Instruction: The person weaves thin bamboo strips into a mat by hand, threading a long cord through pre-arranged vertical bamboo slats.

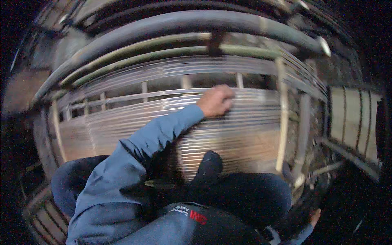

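Note:
My left hand [218, 101] reaches out over a bench-like surface of thin, pale slats [245, 114]. Its fingers look curled in, though motion blurs them. Whatever they hold, if anything, does not show, and I cannot tell whether the hand touches the slats. Far down at the lower right, only a small part of my right hand [315, 217] is visible beside dark clothing. Its fingers are hidden.
Thick round poles [196, 22] curve across the far side, with thinner bamboo poles [171, 51] below them. A pale upright [281, 114] stands at the right. Beyond it is a slatted panel [353, 118]. My dark shoe [210, 163] rests near the slats.

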The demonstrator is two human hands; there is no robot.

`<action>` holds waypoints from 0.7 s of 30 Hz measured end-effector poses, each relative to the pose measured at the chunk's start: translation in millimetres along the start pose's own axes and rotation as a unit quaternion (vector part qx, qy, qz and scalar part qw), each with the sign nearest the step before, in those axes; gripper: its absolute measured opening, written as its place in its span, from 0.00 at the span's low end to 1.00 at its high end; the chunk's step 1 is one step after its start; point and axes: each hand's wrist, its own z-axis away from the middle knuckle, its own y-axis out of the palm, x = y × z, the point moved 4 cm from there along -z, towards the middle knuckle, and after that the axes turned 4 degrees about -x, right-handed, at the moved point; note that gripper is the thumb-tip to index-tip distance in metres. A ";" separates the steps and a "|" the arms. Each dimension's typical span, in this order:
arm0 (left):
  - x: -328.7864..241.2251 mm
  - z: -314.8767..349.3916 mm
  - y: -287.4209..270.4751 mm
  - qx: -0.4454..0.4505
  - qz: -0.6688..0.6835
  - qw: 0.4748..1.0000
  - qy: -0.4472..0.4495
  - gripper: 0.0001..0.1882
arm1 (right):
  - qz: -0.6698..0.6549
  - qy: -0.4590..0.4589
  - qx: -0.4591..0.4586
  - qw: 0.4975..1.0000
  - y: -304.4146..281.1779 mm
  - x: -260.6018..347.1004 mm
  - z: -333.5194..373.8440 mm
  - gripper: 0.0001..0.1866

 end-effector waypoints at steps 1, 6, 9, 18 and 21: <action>-13.2 10.2 -18.4 0.084 -0.027 0.996 0.000 0.14 | 0.064 -0.087 0.075 0.991 40.7 42.9 -14.8 0.20; -45.0 99.9 -162.8 0.430 -0.264 0.848 -0.161 0.14 | -0.333 -0.204 0.408 0.825 115.9 433.2 47.4 0.17; -19.7 196.9 -296.2 0.336 -0.253 0.891 -0.171 0.23 | -0.375 -0.248 0.430 0.783 121.2 462.5 53.0 0.17; 45.4 576.7 -590.7 -0.078 -0.490 0.659 -0.565 0.14 | -0.330 -0.210 0.310 0.866 163.8 440.7 45.3 0.14; 84.8 655.6 -598.4 -0.181 -0.407 0.624 -0.642 0.16 | -0.318 -0.188 0.366 0.854 149.7 497.1 70.2 0.14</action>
